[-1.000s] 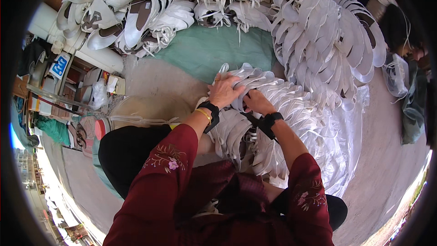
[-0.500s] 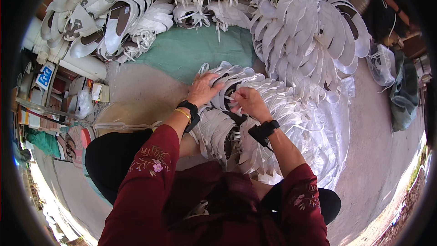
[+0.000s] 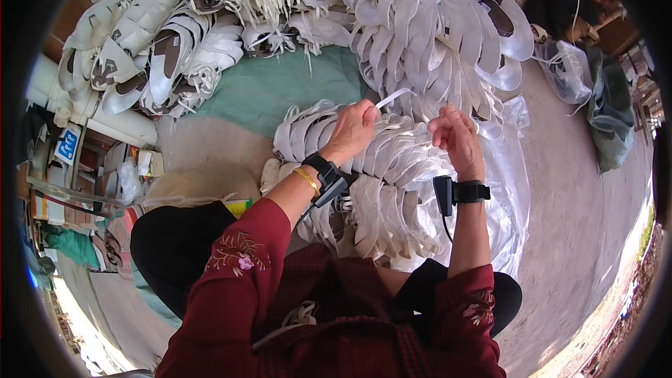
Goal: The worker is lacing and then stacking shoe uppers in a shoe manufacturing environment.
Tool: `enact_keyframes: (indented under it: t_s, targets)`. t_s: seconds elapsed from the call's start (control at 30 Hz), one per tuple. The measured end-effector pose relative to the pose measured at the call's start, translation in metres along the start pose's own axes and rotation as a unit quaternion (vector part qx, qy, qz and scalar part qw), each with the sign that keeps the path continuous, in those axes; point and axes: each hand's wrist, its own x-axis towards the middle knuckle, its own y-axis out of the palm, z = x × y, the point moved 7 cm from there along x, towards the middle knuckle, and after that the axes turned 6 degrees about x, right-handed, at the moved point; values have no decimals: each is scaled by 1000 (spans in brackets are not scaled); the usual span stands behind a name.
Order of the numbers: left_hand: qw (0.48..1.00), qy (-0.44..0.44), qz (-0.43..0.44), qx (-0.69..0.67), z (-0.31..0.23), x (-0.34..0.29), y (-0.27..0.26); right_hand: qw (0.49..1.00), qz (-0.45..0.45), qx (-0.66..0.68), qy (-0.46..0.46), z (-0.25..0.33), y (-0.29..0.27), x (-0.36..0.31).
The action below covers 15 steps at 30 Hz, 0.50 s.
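A row of nested white shoe uppers [image 3: 392, 150] lies across in front of me, with a second row of uppers [image 3: 388, 213] nearer my lap. Over the far edge of the first row, my left hand [image 3: 353, 129] is closed in a pinch on a white lace [image 3: 394, 98]. The lace's free end sticks out to the right and bends over. My right hand [image 3: 458, 141] hovers above the right part of the row with its fingers curled together. Whatever may be between those fingertips is too small to make out.
Large heaps of white uppers [image 3: 420, 35] rise at the back right, and more uppers [image 3: 157, 56] at the back left. A green sheet [image 3: 280, 91] lies between them. Clear plastic [image 3: 507, 203] spreads to the right. A dark green bag [image 3: 612, 112] hangs farther right. Shelving [image 3: 77, 189] stands left.
Both hands have lifted off the uppers and moved right, farther apart. A white lace now extends from my left hand. The view has shifted slightly.
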Motion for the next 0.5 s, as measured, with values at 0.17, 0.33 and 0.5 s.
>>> enact_keyframes:
  t_s: [0.17,0.33,0.5]
  targets:
    - [957,-129,84,246,82,-37,24,887,19,-330,323,-108,-70,-42]
    - [943,-176,46,277,89,-42,26,923,22,-311,226,-110,-79,-38]
    - [930,-340,38,134,107,-34,50,924,-11,-288,252,-177,-106,-37]
